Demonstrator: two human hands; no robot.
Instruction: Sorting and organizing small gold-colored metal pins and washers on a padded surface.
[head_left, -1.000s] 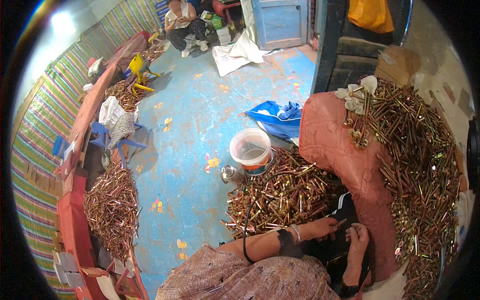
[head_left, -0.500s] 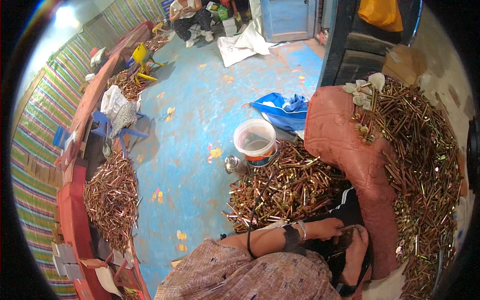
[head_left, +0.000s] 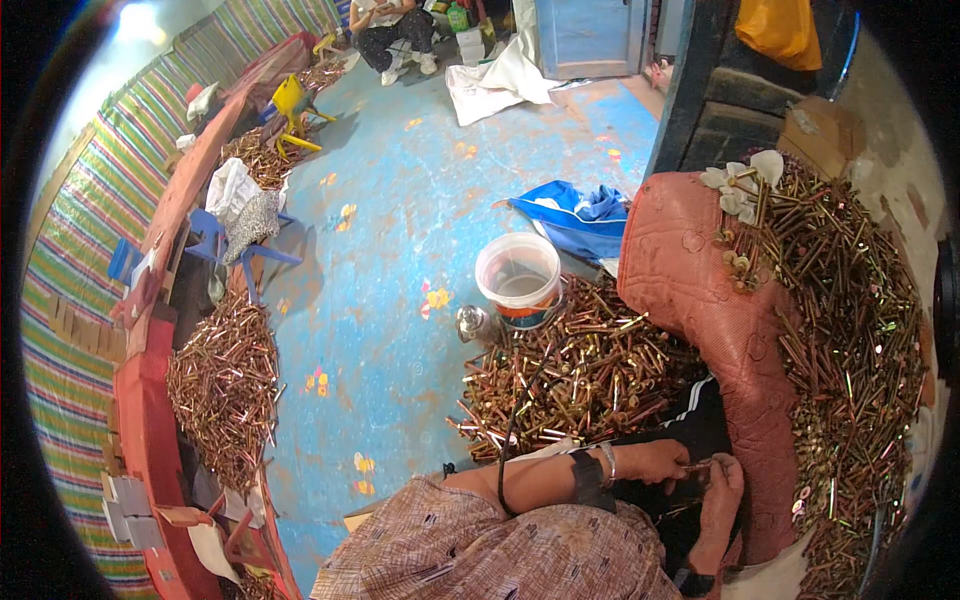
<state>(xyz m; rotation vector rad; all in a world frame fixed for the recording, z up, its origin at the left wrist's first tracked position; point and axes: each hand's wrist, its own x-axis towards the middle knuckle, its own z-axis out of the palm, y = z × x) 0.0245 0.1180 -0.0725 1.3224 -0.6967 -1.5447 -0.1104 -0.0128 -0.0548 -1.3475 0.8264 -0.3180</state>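
Pinching fingers (head_left: 727, 468), slim piece (head_left: 698, 466) partly hidden

You can reach over the blue floor (head_left: 380, 300), left of the near bolt heap (head_left: 590, 380). At its far left, the white bucket (head_left: 532, 308) and shiny jar (head_left: 474, 324) stand in your way; a black cord (head_left: 512, 430) crosses it. The red cover (head_left: 680, 250) hems your right.

And there's no wording to be read anywhere! Right of centre, the bucket (head_left: 518, 278) wears an orange-and-dark band (head_left: 524, 312), any print on it too small to make out; far right, the cardboard box (head_left: 826, 132) shows a pale patch (head_left: 804, 122), equally unreadable.
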